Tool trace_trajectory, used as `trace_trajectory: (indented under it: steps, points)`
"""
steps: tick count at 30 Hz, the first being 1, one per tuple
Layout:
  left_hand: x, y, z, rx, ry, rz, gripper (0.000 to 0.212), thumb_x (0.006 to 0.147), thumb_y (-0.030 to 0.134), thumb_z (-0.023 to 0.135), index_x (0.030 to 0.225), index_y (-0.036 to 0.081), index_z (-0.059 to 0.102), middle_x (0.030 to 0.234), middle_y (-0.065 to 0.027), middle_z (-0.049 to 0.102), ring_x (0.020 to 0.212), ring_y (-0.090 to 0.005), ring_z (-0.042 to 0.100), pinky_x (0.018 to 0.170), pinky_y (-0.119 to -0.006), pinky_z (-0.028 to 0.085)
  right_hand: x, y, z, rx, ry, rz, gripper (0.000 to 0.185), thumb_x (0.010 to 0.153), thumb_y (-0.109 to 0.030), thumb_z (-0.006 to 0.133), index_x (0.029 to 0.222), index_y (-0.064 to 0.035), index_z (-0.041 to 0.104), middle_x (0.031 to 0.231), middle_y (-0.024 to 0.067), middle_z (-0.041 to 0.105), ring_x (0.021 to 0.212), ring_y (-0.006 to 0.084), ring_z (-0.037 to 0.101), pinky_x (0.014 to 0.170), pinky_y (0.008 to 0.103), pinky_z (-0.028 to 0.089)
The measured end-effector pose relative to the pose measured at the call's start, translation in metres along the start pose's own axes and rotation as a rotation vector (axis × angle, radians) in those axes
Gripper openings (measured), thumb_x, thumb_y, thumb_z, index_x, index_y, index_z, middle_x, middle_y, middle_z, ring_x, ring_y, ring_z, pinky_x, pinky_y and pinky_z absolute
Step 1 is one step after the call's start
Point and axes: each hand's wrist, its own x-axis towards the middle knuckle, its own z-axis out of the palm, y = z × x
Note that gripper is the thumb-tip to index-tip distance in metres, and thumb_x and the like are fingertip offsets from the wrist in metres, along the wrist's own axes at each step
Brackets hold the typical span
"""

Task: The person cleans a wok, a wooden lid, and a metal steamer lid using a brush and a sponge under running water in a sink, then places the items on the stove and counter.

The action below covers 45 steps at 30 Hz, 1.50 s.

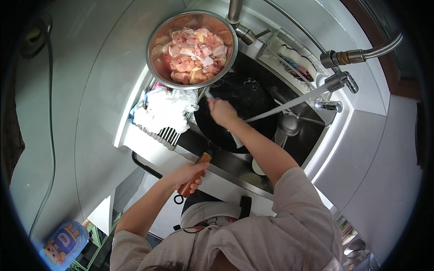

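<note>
A black wok (261, 98) lies tilted over the dark sink, its wooden handle (194, 174) pointing towards me. My left hand (191, 176) is closed around that handle. Over the wok's inside is my right hand (222, 111), gripping a pale, slim object (210, 94) that I cannot identify; part of it is hidden by the fingers. A stream of water (288, 106) runs from the tap head (339, 82) and passes behind my right forearm into the wok.
A steel bowl (151, 64) of raw meat pieces (198, 56) stands behind the sink. White cloths (162, 108) lie on a roll-up drying rack (168, 135). A ladle (288, 125) rests right of the wok; a wire caddy (271, 44) holds sponges (295, 61).
</note>
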Motion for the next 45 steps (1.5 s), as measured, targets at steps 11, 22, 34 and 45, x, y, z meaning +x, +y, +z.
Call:
trace_trajectory:
  steps: [11, 22, 34, 45]
  points:
    - [-0.002, 0.001, -0.001, 0.057, 0.014, 0.029, 0.040, 0.085, 0.045, 0.050, 0.084, 0.006, 0.041, 0.051, 0.0006, 0.037, 0.035, -0.0081, 0.035, 0.033, -0.023, 0.031, 0.050, 0.045, 0.002, 0.131, 0.184, 0.060, 0.054, 0.092, -0.038, 0.029, 0.085, 0.0033, 0.063, 0.088, 0.0283, 0.059, 0.088, 0.0420, 0.057, 0.078, 0.0473, 0.045]
    - [0.007, -0.012, 0.010, -0.105, -0.043, -0.004, 0.040, 0.085, 0.046, 0.051, 0.084, 0.007, 0.041, 0.049, 0.0012, 0.036, 0.034, -0.0084, 0.034, 0.033, -0.024, 0.033, -0.001, 0.039, -0.028, -0.190, -0.229, 0.057, 0.045, 0.091, -0.033, 0.034, 0.095, 0.0015, 0.062, 0.099, 0.0221, 0.060, 0.092, 0.0374, 0.058, 0.081, 0.0458, 0.045]
    - [0.009, -0.012, 0.004, -0.079, -0.062, 0.003, 0.042, 0.085, 0.048, 0.050, 0.083, 0.007, 0.040, 0.050, 0.0008, 0.036, 0.035, -0.0086, 0.035, 0.033, -0.024, 0.034, -0.055, 0.007, -0.037, -0.086, -0.732, -0.013, 0.068, 0.091, -0.050, 0.025, 0.066, 0.0058, 0.055, 0.050, 0.0167, 0.054, 0.044, 0.0285, 0.056, 0.048, 0.0403, 0.047]
    - [0.005, -0.004, 0.009, -0.018, 0.002, 0.027, 0.042, 0.085, 0.048, 0.050, 0.083, 0.007, 0.040, 0.051, 0.0000, 0.038, 0.035, -0.0088, 0.036, 0.033, -0.024, 0.034, -0.020, 0.010, -0.020, 0.101, -0.550, 0.042, 0.069, 0.091, -0.053, 0.025, 0.055, 0.0027, 0.047, 0.044, 0.0128, 0.047, 0.036, 0.0237, 0.051, 0.036, 0.0349, 0.043]
